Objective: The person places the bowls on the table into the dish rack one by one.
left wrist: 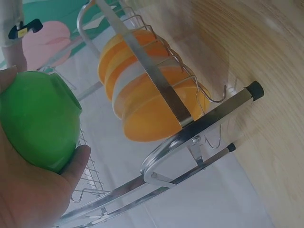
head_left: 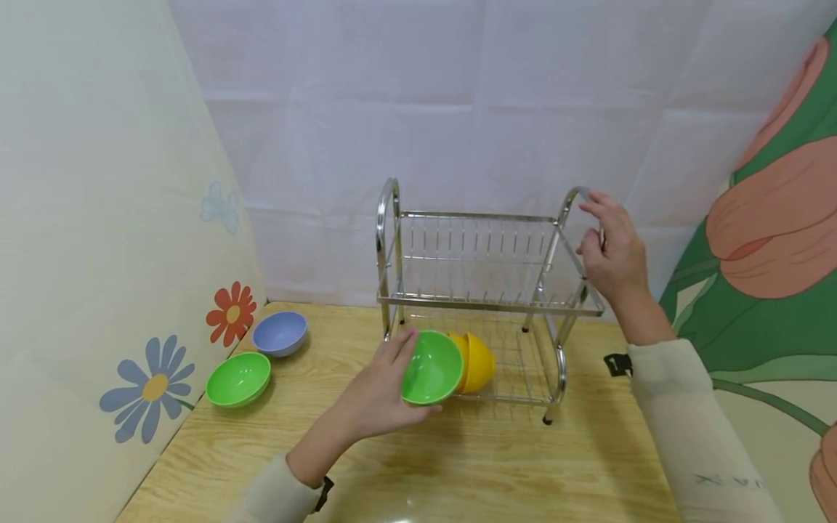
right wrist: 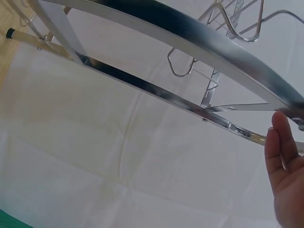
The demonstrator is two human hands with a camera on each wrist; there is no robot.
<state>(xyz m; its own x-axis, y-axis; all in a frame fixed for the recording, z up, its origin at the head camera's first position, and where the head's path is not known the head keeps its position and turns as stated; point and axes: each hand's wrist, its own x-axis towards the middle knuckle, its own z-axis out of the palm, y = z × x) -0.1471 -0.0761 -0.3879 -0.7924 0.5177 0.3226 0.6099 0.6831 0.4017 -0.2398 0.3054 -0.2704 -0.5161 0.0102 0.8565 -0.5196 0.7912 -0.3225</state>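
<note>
A small green bowl is in my left hand, thumb and fingers gripping it from opposite sides. In the left wrist view the green bowl appears side-on, apart from the rack. My right hand is at the top right of the two-tier metal dish rack, fingers slightly bent. In the right wrist view the fingertips are right at the rack's side frame. Several bowls, orange ones and a whitish one, stand on edge in a row on the lower tier.
At the left of the wooden table sit a blue bowl and another green bowl. A white cloth hangs behind the rack. Flower-patterned panels stand at left and right.
</note>
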